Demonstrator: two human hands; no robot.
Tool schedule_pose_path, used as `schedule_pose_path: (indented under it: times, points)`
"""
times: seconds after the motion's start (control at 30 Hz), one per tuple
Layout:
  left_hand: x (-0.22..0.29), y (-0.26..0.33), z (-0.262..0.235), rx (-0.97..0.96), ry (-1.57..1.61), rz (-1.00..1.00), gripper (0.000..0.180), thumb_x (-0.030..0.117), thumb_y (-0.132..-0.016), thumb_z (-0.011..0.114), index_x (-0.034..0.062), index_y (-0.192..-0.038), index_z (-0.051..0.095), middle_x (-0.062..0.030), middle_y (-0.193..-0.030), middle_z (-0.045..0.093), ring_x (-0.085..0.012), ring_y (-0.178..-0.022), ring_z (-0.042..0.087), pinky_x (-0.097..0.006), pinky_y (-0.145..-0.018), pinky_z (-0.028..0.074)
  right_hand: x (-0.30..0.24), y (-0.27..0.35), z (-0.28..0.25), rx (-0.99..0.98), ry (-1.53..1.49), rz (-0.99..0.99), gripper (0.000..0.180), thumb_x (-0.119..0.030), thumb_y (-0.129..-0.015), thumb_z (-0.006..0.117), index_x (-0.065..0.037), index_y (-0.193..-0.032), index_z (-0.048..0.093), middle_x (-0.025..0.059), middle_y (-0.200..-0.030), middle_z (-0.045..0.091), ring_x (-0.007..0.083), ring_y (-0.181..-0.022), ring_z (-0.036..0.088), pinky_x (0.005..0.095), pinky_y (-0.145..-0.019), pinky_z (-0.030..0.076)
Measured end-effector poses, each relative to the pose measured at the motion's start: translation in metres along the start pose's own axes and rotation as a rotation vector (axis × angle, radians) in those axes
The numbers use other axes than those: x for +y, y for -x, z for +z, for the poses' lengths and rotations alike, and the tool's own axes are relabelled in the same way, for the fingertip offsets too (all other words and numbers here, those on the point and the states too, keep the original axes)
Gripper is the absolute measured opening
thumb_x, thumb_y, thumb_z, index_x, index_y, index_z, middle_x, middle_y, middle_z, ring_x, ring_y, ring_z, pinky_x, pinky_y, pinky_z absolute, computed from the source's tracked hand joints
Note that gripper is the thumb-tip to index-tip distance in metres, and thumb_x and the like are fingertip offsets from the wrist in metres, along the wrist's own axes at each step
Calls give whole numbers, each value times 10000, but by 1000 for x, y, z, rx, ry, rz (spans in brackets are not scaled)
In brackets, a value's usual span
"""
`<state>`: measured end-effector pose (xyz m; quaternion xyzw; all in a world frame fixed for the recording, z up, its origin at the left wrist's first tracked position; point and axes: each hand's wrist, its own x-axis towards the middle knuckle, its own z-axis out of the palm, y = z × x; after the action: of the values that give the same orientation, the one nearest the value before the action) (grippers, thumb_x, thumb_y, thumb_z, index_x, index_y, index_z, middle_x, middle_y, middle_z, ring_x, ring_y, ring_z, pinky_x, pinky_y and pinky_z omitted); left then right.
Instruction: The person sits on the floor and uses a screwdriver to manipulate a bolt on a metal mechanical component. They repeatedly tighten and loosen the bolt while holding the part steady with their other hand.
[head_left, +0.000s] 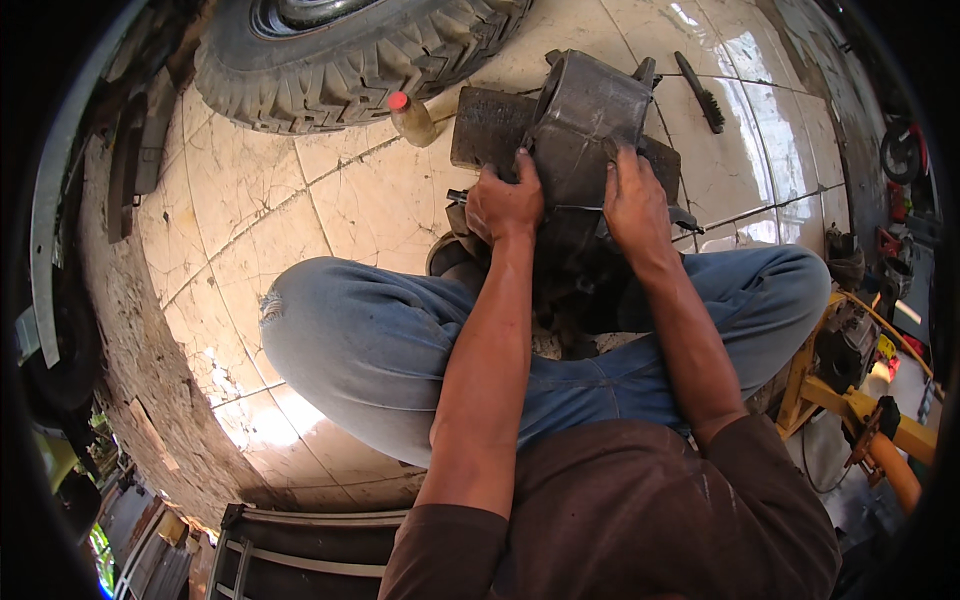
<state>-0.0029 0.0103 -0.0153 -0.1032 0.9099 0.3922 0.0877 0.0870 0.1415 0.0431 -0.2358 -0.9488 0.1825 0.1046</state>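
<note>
A dark, greasy cast-metal housing (592, 110), which looks like a gearbox case, stands between my bent legs. It sits against a dark flat block (487, 128) whose ends show on both sides. My left hand (505, 200) is closed on the housing's left edge, thumb and fingers at its rim. On the opposite edge, my right hand (637, 203) grips with its fingers over the top and side. Shadow and my hands hide the housing's lower part. Both forearms reach in from below.
A large knobbly tyre (350, 85) lies at the far left, with a red-capped bottle (414, 122) beside it. On the tiled floor (240, 220) to the far right lies a black-bristled brush (702, 95). A yellow metal stand (830, 400) is near my right knee.
</note>
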Motion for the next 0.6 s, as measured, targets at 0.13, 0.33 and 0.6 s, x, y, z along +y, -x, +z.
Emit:
schedule_pose_path:
  times: [0.13,0.33,0.6]
  points:
    - [-1,0,2,7,-7,-2,635,558,-851,666,-47,-1022,754,-280,-968,738,-462,-965,701,-502,-894,514,-3,1,12,11,10,42,334,-129,-1008,524,-33,-1327,507,292,-1078,623,523,-928,641,582,-783,536]
    - [2,2,0,2,-36,2,646,585,-858,632,-35,-997,748,-276,-969,730,-439,-950,701,-506,-854,530,2,2,11,46,-105,-17,329,-115,-1009,518,-30,-1327,507,307,-1129,605,530,-929,637,584,-783,532]
    - [-6,-3,6,9,-53,12,691,579,-859,637,-73,-1066,735,-274,-993,734,-433,-976,704,-490,-883,533,-9,6,4,31,-69,55,316,-111,-1010,528,-51,-1320,529,329,-1184,548,546,-936,630,586,-778,534]
